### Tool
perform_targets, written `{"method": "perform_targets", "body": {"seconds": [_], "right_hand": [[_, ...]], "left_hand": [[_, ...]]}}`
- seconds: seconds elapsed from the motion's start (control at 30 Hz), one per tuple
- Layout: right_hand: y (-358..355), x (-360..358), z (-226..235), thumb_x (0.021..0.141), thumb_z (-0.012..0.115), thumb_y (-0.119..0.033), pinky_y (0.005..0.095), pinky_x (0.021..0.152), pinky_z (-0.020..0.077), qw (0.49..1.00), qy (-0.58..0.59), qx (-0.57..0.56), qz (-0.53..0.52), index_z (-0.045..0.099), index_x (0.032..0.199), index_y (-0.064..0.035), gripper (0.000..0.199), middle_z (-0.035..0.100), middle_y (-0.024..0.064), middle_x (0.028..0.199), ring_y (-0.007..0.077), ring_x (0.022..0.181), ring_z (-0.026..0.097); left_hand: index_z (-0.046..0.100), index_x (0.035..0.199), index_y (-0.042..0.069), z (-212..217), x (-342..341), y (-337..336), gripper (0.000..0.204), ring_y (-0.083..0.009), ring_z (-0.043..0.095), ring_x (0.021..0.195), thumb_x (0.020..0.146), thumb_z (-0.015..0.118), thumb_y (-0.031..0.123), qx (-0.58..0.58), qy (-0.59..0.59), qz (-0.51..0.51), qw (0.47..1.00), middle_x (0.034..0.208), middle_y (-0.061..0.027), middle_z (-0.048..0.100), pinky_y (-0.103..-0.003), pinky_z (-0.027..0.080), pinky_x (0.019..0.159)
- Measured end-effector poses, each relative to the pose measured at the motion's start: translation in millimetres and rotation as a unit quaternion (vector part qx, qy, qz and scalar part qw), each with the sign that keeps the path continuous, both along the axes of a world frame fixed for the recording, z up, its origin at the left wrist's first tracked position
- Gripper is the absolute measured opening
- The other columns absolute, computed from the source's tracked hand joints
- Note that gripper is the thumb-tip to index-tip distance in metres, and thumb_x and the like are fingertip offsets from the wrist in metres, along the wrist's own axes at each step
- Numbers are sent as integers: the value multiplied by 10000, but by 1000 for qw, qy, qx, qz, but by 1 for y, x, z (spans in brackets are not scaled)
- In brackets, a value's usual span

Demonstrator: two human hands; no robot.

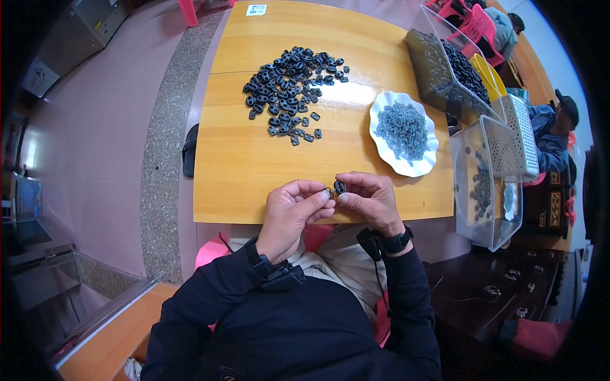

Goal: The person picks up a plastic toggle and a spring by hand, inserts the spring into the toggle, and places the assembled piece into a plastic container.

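Over the table's near edge, my right hand [376, 200] pinches a black two-hole cord lock piece [340, 187] between thumb and forefinger. My left hand [286, 213] is closed on a small dark part [329, 192] right beside it; the fingertips cover most of that part, so its kind is unclear. The two hands nearly meet. Farther away on the table lies a loose pile of black cord lock pieces [279, 89], some oval with two holes, others smaller and squarish. To the right, a white scalloped plate [383, 152] holds a heap of small grey metal springs [403, 130].
The wooden table [254, 178] ends just under my wrists. Along its right side stand a clear bin [438, 76] of black parts, a yellow container [488, 76], a white perforated basket [513, 136] and another clear bin [473, 219]. People sit farther right.
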State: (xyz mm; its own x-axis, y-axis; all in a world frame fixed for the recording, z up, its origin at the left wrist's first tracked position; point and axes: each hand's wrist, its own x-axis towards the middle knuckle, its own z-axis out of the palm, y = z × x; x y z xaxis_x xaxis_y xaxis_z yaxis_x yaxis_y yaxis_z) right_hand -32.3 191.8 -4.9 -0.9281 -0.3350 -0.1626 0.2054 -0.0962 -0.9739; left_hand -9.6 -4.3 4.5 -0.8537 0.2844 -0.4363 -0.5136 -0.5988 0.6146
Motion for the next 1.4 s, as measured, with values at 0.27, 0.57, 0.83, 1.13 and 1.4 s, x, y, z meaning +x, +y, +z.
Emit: {"method": "perform_targets", "body": {"seconds": [0.27, 0.57, 0.83, 1.13, 1.4], "right_hand": [[-1, -2, 7, 801, 692, 30, 245, 813, 514, 1000, 5, 6, 19, 618, 1139, 34, 347, 640, 58, 1012, 122, 908, 621], [0, -2, 7, 797, 692, 34, 248, 812, 511, 1000, 12, 8, 27, 620, 1132, 40, 343, 631, 63, 1010, 126, 910, 616], [0, -1, 6, 802, 688, 36, 249, 810, 512, 1000, -10, 7, 24, 622, 1123, 40, 328, 643, 62, 991, 126, 895, 625], [-3, 0, 4, 793, 687, 63, 249, 809, 512, 1000, 1, -10, 22, 627, 1109, 33, 323, 649, 65, 993, 122, 897, 627], [-2, 1, 1, 823, 687, 10, 247, 827, 520, 999, 13, 4, 32, 624, 1144, 33, 328, 674, 76, 1018, 122, 919, 634]], "left_hand": [[587, 1024, -14, -1, 0, 0, 141, -132, 667, 754, 901, 606, 53, -4, 2, -6, 1000, 885, -107, 667, -227, 564, 699], [587, 1028, -22, 0, 0, 0, 146, -138, 668, 755, 902, 603, 49, -9, 5, -6, 1000, 886, -112, 668, -233, 566, 699], [593, 1019, -20, -1, 0, 1, 136, -133, 667, 752, 901, 603, 48, -12, 6, -11, 1000, 885, -110, 670, -233, 566, 701], [595, 1010, -21, -2, 1, 2, 129, -133, 666, 760, 897, 606, 41, -20, 18, -9, 1000, 877, -107, 669, -233, 569, 698], [594, 1006, -19, -2, 1, 2, 125, -133, 664, 755, 897, 608, 40, -23, 20, -11, 999, 878, -99, 666, -238, 569, 700]]}}
